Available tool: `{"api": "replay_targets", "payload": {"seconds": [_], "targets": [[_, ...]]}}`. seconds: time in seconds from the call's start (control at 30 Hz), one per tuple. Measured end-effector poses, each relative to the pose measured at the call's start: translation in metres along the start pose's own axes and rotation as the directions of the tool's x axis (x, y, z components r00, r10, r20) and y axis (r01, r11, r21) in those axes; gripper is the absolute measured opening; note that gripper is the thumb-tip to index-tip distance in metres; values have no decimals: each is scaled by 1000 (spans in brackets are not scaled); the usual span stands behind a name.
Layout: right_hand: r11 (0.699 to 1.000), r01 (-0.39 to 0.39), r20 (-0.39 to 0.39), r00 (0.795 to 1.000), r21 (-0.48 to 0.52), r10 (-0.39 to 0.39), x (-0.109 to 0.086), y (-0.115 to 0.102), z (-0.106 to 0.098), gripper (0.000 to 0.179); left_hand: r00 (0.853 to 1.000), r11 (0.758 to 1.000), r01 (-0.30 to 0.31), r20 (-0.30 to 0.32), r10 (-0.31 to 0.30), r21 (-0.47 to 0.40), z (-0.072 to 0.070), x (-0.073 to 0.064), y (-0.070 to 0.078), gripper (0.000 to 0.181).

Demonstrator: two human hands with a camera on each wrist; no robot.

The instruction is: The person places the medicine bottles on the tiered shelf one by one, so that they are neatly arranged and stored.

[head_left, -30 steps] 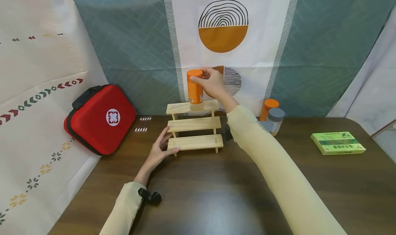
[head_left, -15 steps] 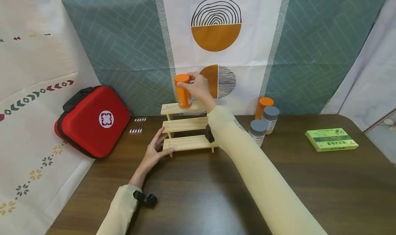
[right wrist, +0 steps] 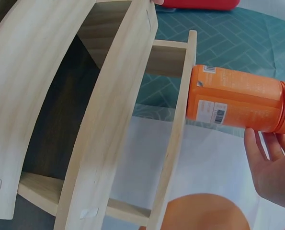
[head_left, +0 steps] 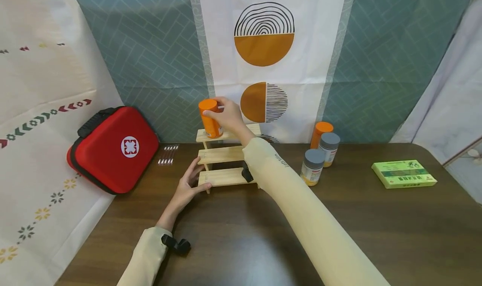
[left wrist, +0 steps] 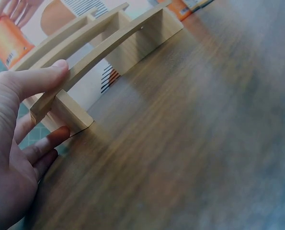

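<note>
A three-tier wooden display rack stands on the dark table near the back wall. On the left end of its top tier is an orange bottle with an orange cap. My right hand holds this bottle near the cap, thumb in front and fingers behind. The right wrist view has the bottle's base right at the top board. My left hand grips the rack's lower left end. In the left wrist view its thumb lies over the lowest board and its fingers reach round the leg.
A red first-aid case leans at the left, beside a small pack of cotton swabs. Right of the rack stand two grey-lidded bottles and another orange bottle. Further right lies a green box. Fabric hangs behind.
My right hand has moved the orange bottle leftward along the top tier to its left end. My left hand has kept its grip on the rack. The head view has shifted slightly.
</note>
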State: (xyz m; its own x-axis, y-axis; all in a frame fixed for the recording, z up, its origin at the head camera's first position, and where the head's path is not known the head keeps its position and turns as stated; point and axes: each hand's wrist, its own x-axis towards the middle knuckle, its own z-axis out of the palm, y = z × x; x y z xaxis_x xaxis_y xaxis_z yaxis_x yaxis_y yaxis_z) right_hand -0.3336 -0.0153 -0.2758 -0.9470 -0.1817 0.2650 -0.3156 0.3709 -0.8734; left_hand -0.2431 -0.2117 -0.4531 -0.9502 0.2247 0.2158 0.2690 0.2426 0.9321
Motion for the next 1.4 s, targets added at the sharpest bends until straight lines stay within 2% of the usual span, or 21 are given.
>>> {"api": "replay_targets", "payload": {"seconds": [0.17, 0.37, 0.53, 0.83, 1.17, 1.27, 1.4], "targets": [[1000, -7, -9, 1000, -11, 6, 0, 1, 3, 58, 1000, 1000, 5, 11, -5, -5, -1, -1, 0, 93], [998, 11, 23, 1000, -62, -10, -3, 0, 0, 61, 999, 999, 28, 20, -28, -20, -2, -3, 1, 92], [996, 27, 43, 999, -90, -24, -2, -1, 0, 62, 1000, 1000, 20, 20, -20, -23, -3, -3, 1, 92], [998, -18, 34, 999, 57, 16, -1, -4, 4, 71, 1000, 999, 21, 17, -21, -29, -1, -2, 2, 93], [994, -45, -4, 999, 104, 45, -8, -1, -3, 70, 1000, 999, 24, 11, -24, -38, 0, -2, 1, 94], [984, -61, -38, 997, 167, 68, -11, -1, -6, 69, 1000, 999, 22, 9, -22, -38, -1, -3, 1, 94], [955, -65, -116, 988, 291, 102, -18, -4, -14, 66, 1000, 999, 14, 6, -14, -32, 0, -2, 0, 93]]}}
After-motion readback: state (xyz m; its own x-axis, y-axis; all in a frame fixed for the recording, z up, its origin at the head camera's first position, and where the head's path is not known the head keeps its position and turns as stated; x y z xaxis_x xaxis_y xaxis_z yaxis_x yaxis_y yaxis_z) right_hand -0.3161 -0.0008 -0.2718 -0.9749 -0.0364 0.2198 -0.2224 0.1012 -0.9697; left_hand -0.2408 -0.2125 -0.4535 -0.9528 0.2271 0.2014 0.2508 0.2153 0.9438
